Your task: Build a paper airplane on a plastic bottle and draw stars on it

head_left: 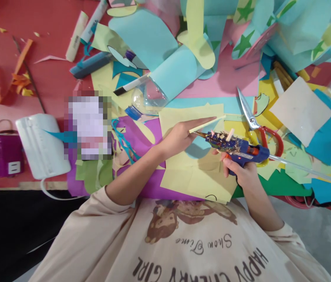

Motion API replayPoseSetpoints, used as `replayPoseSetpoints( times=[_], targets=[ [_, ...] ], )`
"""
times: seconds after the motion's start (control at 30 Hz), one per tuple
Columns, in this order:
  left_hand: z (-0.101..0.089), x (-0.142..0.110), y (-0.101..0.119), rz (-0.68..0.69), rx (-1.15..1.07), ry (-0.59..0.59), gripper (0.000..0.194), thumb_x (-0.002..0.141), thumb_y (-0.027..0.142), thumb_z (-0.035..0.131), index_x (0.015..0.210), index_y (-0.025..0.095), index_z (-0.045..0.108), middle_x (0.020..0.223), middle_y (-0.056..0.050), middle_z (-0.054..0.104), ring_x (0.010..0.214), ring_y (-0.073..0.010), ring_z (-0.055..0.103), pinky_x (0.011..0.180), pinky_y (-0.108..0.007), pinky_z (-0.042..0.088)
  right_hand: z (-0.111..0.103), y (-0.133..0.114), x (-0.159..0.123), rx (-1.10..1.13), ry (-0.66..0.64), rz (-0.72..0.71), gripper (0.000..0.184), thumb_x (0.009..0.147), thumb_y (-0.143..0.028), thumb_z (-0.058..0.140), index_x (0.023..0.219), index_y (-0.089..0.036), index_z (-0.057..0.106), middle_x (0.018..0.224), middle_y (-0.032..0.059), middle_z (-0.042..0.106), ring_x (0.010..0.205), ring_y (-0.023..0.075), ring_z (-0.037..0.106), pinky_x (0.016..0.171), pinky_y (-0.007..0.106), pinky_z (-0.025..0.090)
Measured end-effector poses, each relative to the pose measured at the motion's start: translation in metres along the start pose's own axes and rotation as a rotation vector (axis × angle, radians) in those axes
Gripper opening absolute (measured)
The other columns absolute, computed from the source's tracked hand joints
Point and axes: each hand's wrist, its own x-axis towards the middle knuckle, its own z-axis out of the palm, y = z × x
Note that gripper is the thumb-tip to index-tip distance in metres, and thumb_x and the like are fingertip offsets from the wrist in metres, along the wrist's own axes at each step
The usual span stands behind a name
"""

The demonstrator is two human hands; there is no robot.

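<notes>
My right hand (244,171) is closed round the grip of a blue hot glue gun (246,156), its body crusted with scraps and dried bits. A long clear glue stick (306,169) runs out of its back. The nozzle points left, close to the edge of a pale yellow paper piece (207,124). That piece is seen nearly edge-on, pinched in my left hand (175,139), whose thumb is hidden. Whether the nozzle touches the paper, I cannot tell. Beneath both hands lies a yellow paper sheet (180,174), with a light blue shape (198,150) partly under the gun.
Red-handled scissors (253,121) lie right of the gun, blades pointing away. A clear plastic bottle (150,98), markers (77,35) and a white cased device (44,145) sit to the left. Light blue paper shapes (143,33) crowd the far side; paper scraps surround the work.
</notes>
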Motion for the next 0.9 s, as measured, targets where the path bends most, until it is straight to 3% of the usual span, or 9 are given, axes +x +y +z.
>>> replayPoseSetpoints(
  times=[0.1, 0.3, 0.43, 0.7, 0.9],
  targets=[
    [0.0002, 0.0002, 0.0008, -0.003, 0.009, -0.003, 0.079, 0.069, -0.001, 0.036, 0.141, 0.025, 0.054, 0.146, 0.004, 0.054, 0.138, -0.0195, 0.049, 0.115, -0.031, 0.040, -0.0014, 0.0028, 0.0008, -0.067, 0.005, 0.011, 0.034, 0.077, -0.053, 0.067, 0.065, -0.022, 0.065, 0.046, -0.0015, 0.058, 0.049, 0.0161, 0.058, 0.070, 0.035, 0.056],
    [0.0003, -0.0002, 0.0009, -0.007, -0.006, 0.000, 0.078, 0.069, -0.002, 0.036, 0.140, 0.025, 0.056, 0.144, 0.005, 0.056, 0.137, -0.0203, 0.050, 0.116, -0.031, 0.040, -0.0029, 0.0070, 0.0015, -0.103, -0.007, 0.011, 0.040, 0.078, -0.055, 0.065, 0.055, -0.022, 0.060, 0.047, 0.0003, 0.059, 0.054, 0.0174, 0.060, 0.072, 0.035, 0.055],
    [0.0004, -0.0002, 0.0017, -0.004, -0.019, 0.005, 0.078, 0.069, -0.002, 0.036, 0.138, 0.026, 0.057, 0.143, 0.005, 0.056, 0.136, -0.0208, 0.051, 0.114, -0.031, 0.042, -0.0024, 0.0072, 0.0020, -0.100, -0.011, 0.000, 0.039, 0.078, -0.054, 0.065, 0.057, -0.022, 0.061, 0.047, 0.0000, 0.058, 0.055, 0.0176, 0.061, 0.067, 0.033, 0.055],
    [0.0017, 0.0013, -0.0002, 0.022, -0.015, 0.011, 0.058, 0.086, 0.009, 0.041, 0.139, 0.025, 0.057, 0.143, 0.001, 0.057, 0.134, -0.0218, 0.053, 0.114, -0.033, 0.042, -0.0001, 0.0040, 0.0012, -0.002, -0.008, -0.007, 0.033, 0.079, -0.048, 0.066, 0.061, -0.022, 0.060, 0.046, -0.0030, 0.054, 0.043, 0.0127, 0.054, 0.051, 0.028, 0.050],
    [0.0018, 0.0010, 0.0009, -0.021, -0.015, 0.004, 0.066, 0.080, 0.004, 0.037, 0.140, 0.025, 0.056, 0.145, 0.002, 0.055, 0.136, -0.0190, 0.051, 0.112, -0.030, 0.043, 0.0019, 0.0002, 0.0010, 0.054, 0.006, -0.015, 0.028, 0.080, -0.041, 0.066, 0.060, -0.022, 0.058, 0.045, -0.0041, 0.052, 0.041, 0.0117, 0.052, 0.048, 0.027, 0.050]
  ],
)
